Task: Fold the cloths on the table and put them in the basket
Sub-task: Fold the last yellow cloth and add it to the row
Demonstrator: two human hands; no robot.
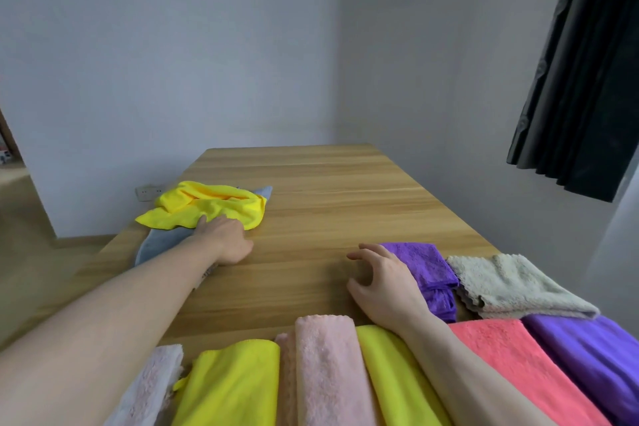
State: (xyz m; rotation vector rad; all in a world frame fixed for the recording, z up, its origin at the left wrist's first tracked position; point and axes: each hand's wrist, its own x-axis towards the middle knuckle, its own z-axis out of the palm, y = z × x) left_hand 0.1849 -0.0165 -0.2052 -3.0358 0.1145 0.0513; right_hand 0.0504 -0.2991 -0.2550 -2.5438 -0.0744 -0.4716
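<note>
Cloths lie in two groups on the wooden table [345, 190]; a crumpled yellow cloth [211, 206] sits near the left edge, heaped on a grey-blue cloth [162, 242] that shows beneath it at both ends. The left hand [224, 239] reaches out along that edge, its fingers touching the near border of the yellow cloth and the grey-blue one under it; whether the fingers pinch the fabric or only rest on it cannot be told, since the back of the hand hides them. The right hand [380, 280] hovers over bare wood near the right half of the table, fingers spread and loosely curved, holding nothing; just beside it on the right lies a folded purple cloth [428, 270], and beyond that, toward the right edge, a folded beige cloth [508, 287] with a scalloped border. Along the near edge runs a row of cloths side by side: a pale pink one [152, 387] at the left, then a yellow one [228, 387], a pink plush one [325, 370], a lime-yellow one [394, 370] partly under the right forearm, a coral one [511, 363], and a large purple one [594, 356] at the near right corner. A dark curtain [581, 73] hangs at the upper right; a wall socket [147, 191] shows behind the left edge.
</note>
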